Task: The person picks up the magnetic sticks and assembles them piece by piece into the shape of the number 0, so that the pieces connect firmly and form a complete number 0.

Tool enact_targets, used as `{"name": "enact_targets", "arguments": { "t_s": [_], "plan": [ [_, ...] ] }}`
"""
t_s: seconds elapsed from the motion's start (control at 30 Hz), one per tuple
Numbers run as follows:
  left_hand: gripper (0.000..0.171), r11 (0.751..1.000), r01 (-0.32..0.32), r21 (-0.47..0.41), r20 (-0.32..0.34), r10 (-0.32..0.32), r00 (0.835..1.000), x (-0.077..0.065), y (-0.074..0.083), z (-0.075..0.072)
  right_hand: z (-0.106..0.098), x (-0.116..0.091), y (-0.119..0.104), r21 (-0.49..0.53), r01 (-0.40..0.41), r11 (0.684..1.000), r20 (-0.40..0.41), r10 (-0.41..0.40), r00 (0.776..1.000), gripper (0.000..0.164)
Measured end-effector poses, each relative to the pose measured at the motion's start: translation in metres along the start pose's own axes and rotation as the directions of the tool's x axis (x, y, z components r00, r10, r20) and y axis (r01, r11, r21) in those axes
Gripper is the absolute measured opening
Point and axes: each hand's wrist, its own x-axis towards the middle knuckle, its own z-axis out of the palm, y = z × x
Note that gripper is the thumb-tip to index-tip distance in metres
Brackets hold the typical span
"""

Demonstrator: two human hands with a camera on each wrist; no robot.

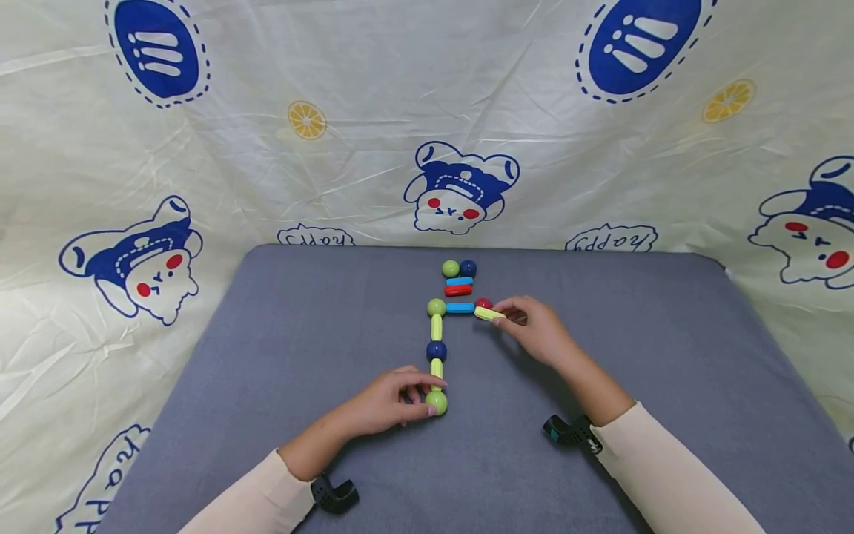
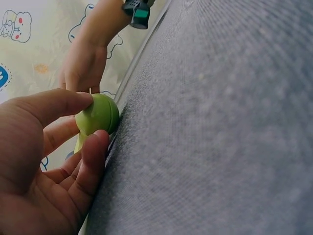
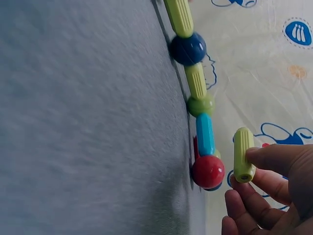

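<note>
My left hand (image 1: pixel 395 400) holds the green ball (image 1: pixel 437 403) at the near end of an L-shaped chain, thumb and fingers about it. From there the chain runs away through a yellow-green rod (image 1: pixel 437 369), a dark blue ball (image 1: pixel 437 351) and another yellow-green rod (image 1: pixel 437 327) to a far green ball (image 1: pixel 436 307). There it turns right along a blue rod (image 1: pixel 459 308) to a red ball (image 3: pixel 208 172). Beside that red ball my right hand (image 1: pixel 534 326) pinches a loose yellow-green rod (image 3: pixel 243 154) between thumb and fingers.
Behind the chain lie a loose blue rod (image 1: pixel 459 281) and a red rod (image 1: pixel 458 291). Farther back are a green ball (image 1: pixel 451 268) and a dark blue ball (image 1: pixel 468 268). A grey cloth (image 1: pixel 320 311) covers the table; a printed curtain (image 1: pixel 373 178) hangs behind it.
</note>
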Motion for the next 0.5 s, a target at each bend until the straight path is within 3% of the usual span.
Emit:
{"name": "enact_targets", "arguments": {
  "t_s": [0.5],
  "plan": [
    [0.034, 1.0, -0.004, -0.012, -0.028, 0.004, 1.0, 0.0, 0.001, 0.0, 0.016, -0.046, -0.01, -0.004, 0.068, 0.998, 0.157, -0.066, 0.985, 0.017]
  ]
}}
